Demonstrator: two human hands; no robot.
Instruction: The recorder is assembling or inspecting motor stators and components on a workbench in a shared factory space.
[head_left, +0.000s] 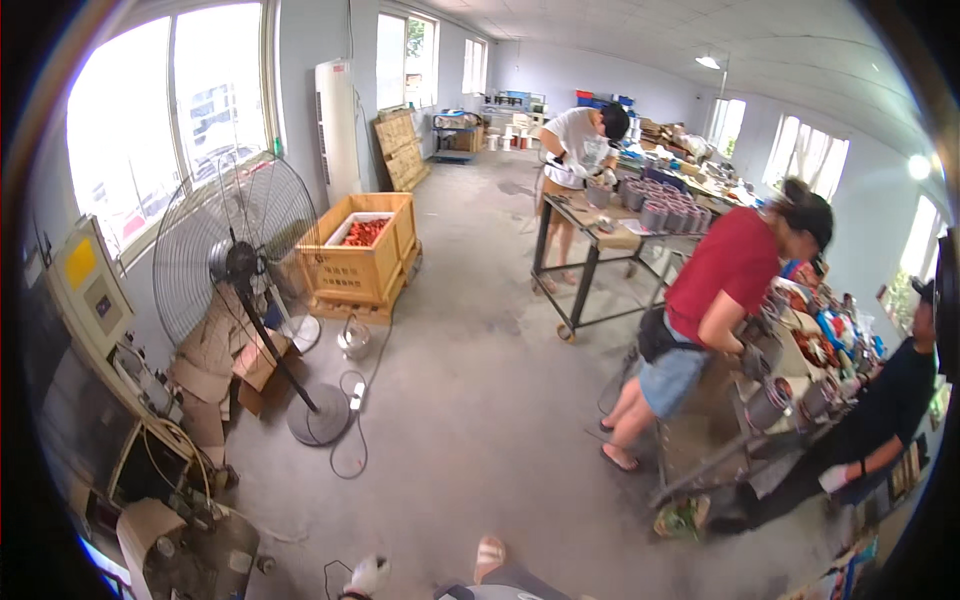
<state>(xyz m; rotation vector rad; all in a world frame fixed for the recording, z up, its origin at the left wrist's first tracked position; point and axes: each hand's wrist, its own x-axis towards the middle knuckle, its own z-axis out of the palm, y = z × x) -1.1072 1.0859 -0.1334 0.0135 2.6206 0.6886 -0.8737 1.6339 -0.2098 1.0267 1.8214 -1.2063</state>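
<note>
My left hand [368,575], in a white glove, shows at the lower edge, hanging over the concrete floor. Its fingers are too small and blurred to read, and whether they hold anything cannot be made out. A thin dark cord [334,572] curves beside it. My right hand is out of sight. Close to my left hand is my own foot [489,556] in a light sandal.
A large stand fan [238,262] and a wooden crate [350,272] of red parts stand left. An extension cord [357,396] lies on the floor. At lower left sits a machine [190,550]. Right, people work at a wheeled table [575,222] and a bench with grey cylindrical parts [768,402].
</note>
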